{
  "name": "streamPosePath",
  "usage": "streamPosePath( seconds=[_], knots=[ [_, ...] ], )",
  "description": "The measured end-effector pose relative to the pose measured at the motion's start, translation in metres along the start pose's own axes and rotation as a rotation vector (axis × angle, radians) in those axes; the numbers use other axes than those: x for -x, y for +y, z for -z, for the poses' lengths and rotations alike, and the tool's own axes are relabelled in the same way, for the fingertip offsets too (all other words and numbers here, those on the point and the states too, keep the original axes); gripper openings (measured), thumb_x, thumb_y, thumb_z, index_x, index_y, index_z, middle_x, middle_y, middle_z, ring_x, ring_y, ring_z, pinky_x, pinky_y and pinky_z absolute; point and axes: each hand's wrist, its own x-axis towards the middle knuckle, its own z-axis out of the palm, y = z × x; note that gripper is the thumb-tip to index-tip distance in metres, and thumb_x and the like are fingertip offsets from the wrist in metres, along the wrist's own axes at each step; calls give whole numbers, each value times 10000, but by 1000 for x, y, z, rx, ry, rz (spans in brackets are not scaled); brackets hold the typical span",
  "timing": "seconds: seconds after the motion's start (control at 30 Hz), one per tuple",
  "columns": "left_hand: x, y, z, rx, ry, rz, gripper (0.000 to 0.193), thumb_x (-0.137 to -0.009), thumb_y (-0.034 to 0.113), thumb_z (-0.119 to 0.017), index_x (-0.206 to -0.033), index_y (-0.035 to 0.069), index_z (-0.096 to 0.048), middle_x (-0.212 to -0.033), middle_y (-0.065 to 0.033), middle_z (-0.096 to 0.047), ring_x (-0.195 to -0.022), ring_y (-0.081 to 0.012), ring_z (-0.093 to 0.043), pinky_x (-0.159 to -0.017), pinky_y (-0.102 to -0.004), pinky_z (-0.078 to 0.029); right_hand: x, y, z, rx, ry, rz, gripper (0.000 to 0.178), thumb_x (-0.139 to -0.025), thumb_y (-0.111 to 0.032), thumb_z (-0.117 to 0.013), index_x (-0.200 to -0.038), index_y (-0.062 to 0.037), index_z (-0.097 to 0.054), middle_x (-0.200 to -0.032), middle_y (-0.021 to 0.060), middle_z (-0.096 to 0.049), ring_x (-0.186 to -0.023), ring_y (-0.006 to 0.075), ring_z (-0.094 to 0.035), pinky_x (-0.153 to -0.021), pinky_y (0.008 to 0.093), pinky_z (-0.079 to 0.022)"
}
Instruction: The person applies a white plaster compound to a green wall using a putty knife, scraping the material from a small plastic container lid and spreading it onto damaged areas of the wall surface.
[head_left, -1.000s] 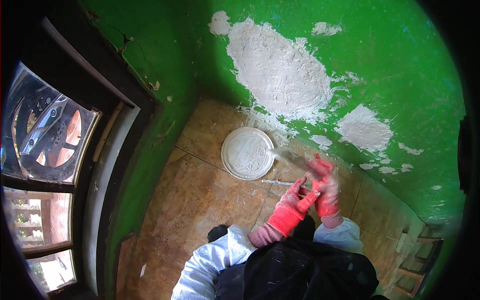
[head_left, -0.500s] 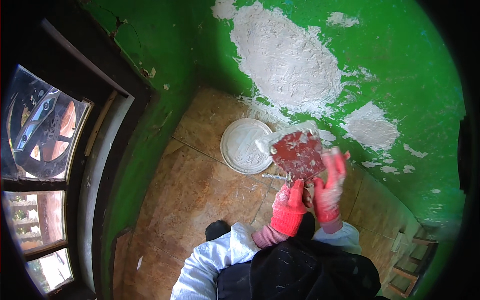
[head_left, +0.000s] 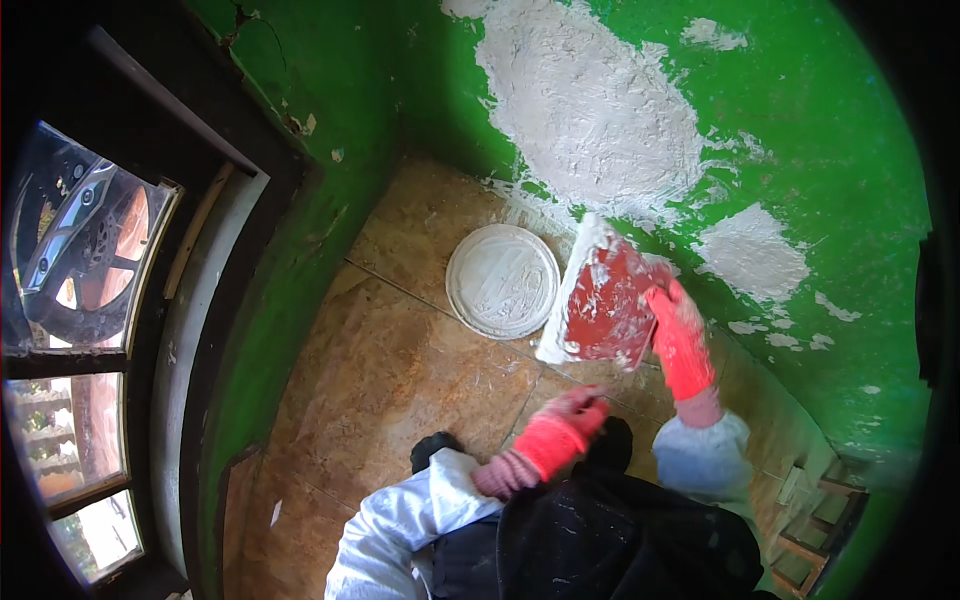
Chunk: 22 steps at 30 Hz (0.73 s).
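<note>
A red plastering trowel, its flat face smeared with white plaster, is tilted above the floor near the wall. Thick white plaster lines its left edge. My right hand, in a red glove whitened with plaster, grips the trowel's right side; the handle is hidden. Below and to the left, my left hand is apart from the trowel, also red-gloved. Its fingers are blurred, so I cannot make out whether they hold anything. Left of the trowel, a round white lid-like tray coated with plaster lies on the floor.
Ahead stands a green wall with a large rough plaster patch and a smaller one. Brown floor tiles lie underfoot. A dark-framed window is at left, a small wooden rack at lower right.
My left hand has come off the trowel's handle and moved down. My right hand has taken hold of the trowel's right side, and the trowel has turned, its plastered edge now facing left.
</note>
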Motion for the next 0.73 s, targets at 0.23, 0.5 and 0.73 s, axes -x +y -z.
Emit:
streamPosePath(
  seconds=[0.23, 0.5, 0.73],
  knots=[
    [5, -7, 122, -101, 944, -179, 380, -823, 235, -597, -1127, 12, -550, -860, -120, -622, -672, -229, -584, -628, -329, -473, -46, -32, -25, 1002, -163, 232, 326, -872, -277, -501, -1029, 7, -530, -903, 260, -590, -865, 428, -558, -702, 465, -446],
    [-33, 35, 154, -394, 924, 178, 466, -827, 344, -588, -1131, -7, -563, -934, -142, -657, -857, -247, -624, -777, -318, -463, -56, 8, -28, 1115, -237, 350, 350, -861, -282, -519, -1015, 31, -536, -919, 280, -583, -896, 436, -550, -730, 460, -454],
    [-62, -2, 179, -88, 829, -119, 415, -872, 352, -562, -1166, 59, -586, -967, -132, -665, -891, -192, -616, -805, -298, -446, -54, 15, -25, 947, -152, 144, 361, -852, -303, -531, -1063, -12, -555, -970, 292, -577, -935, 424, -551, -773, 449, -451]
  ],
)
